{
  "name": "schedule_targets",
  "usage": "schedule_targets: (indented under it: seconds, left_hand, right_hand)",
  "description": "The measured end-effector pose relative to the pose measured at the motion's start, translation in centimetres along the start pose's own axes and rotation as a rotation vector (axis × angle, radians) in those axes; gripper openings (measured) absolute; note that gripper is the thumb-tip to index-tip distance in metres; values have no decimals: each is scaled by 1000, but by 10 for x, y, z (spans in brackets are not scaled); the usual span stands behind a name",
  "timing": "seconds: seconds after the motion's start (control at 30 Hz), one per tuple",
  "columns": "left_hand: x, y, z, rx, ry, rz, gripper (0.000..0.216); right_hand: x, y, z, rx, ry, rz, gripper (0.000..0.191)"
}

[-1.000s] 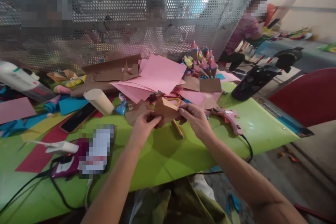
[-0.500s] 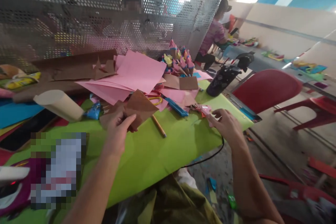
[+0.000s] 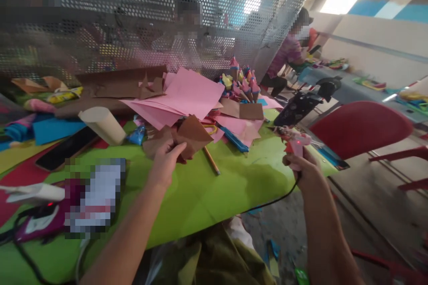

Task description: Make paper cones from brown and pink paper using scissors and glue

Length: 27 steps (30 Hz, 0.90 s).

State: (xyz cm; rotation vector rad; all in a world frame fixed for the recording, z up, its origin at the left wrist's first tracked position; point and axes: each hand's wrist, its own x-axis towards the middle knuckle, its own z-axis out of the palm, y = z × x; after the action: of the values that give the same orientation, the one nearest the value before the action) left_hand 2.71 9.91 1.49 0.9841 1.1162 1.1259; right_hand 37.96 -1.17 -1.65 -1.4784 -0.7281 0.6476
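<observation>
My left hand (image 3: 168, 156) pinches a folded piece of brown paper (image 3: 194, 135) between thumb and fingers, just above the green tabletop (image 3: 187, 205). In my right hand (image 3: 306, 167) is a pink glue gun (image 3: 297, 141), its nozzle pointing left and a small red light glowing on its body. A black cord runs from the grip down past the table edge. Between the hands lie a pencil (image 3: 211, 160) and a blue box cutter (image 3: 234, 138). Yellow-handled scissors (image 3: 211, 129) lie partly hidden behind the brown paper.
Pink paper sheets (image 3: 190, 93) and brown paper (image 3: 123, 82) pile up at the back, beside several small paper cones (image 3: 245, 82). A cream paper tube (image 3: 103, 125), a phone (image 3: 65, 149) and a purple power strip (image 3: 43, 222) lie left. A red chair (image 3: 363, 129) stands right.
My right hand has taken hold of the glue gun and lifted it off the table, its grip now wrapped. My left hand still holds the brown paper. The view has shifted left.
</observation>
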Motion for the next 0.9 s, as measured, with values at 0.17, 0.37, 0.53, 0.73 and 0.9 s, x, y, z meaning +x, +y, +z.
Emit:
schedule_targets:
  seconds: [0.17, 0.37, 0.53, 0.73, 0.9]
  left_hand:
    - [2, -5, -1, -10, -22, 8, 34]
    - [2, -8, -3, 14, -19, 31, 27]
    - [2, -6, -3, 17, -15, 30, 22]
    - [2, -5, -4, 21, -22, 32, 20]
    - [3, -7, -5, -6, -27, 44, 24]
  right_hand:
    - [-26, -21, 33, 187, -329, 75, 36]
    - [-44, -31, 81, 100, -536, 135, 39]
    - [-52, -38, 106, -66, -576, 24, 54]
    - [-50, -40, 109, -160, -577, -15, 54]
    - [-48, -38, 109, -190, -556, -8, 53]
